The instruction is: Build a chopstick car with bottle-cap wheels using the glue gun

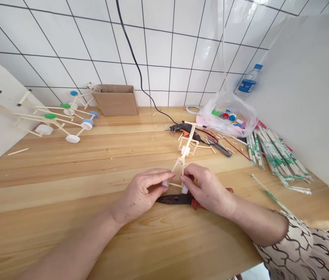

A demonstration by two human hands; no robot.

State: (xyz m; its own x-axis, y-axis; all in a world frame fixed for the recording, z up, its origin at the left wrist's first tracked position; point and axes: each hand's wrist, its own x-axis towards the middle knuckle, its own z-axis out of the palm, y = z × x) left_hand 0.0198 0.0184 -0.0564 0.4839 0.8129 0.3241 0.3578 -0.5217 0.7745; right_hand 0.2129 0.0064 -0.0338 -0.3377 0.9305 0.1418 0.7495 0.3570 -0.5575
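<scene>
A slender stick frame (189,139) stands between the two hands, its near end at the fingertips and its long stem reaching away over the counter (65,175). The left hand (145,189) pinches the white cap (165,182) at the frame's near left corner between thumb and forefinger. The right hand (208,189) has thumb and forefinger closed on the near right stick, just above another white cap (184,189). Pliers (176,199) lie just below the frame's near end, their handles partly hidden by the right hand. Beyond the frame's middle lies a black glue gun (178,127); to the right are a plastic bag (247,120) of coloured caps and wrapped sticks (279,153). Wheeled stick models (50,116) stand far left, near a cardboard box (116,102).
</scene>
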